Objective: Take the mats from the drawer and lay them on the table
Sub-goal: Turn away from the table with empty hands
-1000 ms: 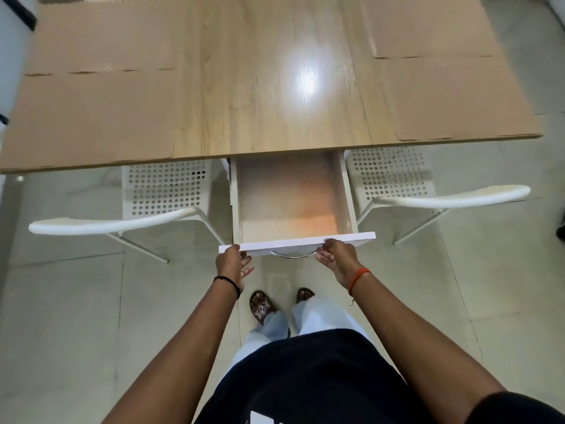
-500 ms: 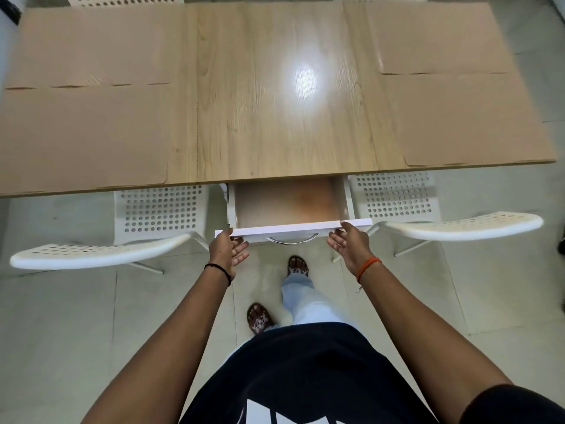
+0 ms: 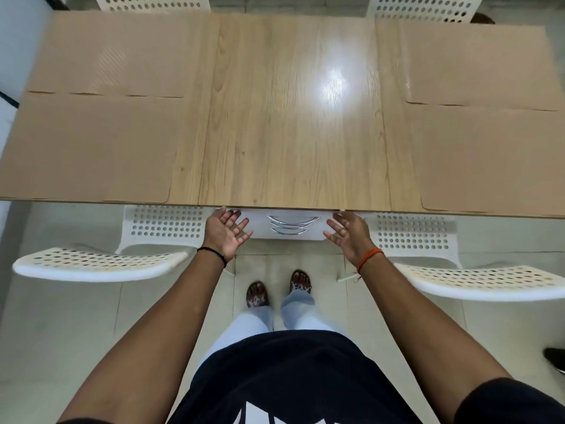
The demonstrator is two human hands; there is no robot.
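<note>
Several tan mats lie flat on the wooden table (image 3: 293,133): a near left mat (image 3: 85,148), a far left mat (image 3: 113,53), a near right mat (image 3: 489,157) and a far right mat (image 3: 477,59). The white drawer (image 3: 292,229) sits closed under the table's front edge, its curved metal handles showing. My left hand (image 3: 226,232) is at the drawer front's left end with fingers spread. My right hand (image 3: 347,232) is at its right end, fingers spread too. Neither hand holds anything.
Two white perforated chairs stand tucked at the near side, one left (image 3: 101,261) and one right (image 3: 480,280) of the drawer. Two more chair backs (image 3: 153,1) show beyond the far edge. My feet stand on the tiled floor (image 3: 61,332) between the near chairs.
The open, empty drawer has been pushed in under the table by both hands. My fingers have gone from holding the drawer front to spread flat at its ends.
</note>
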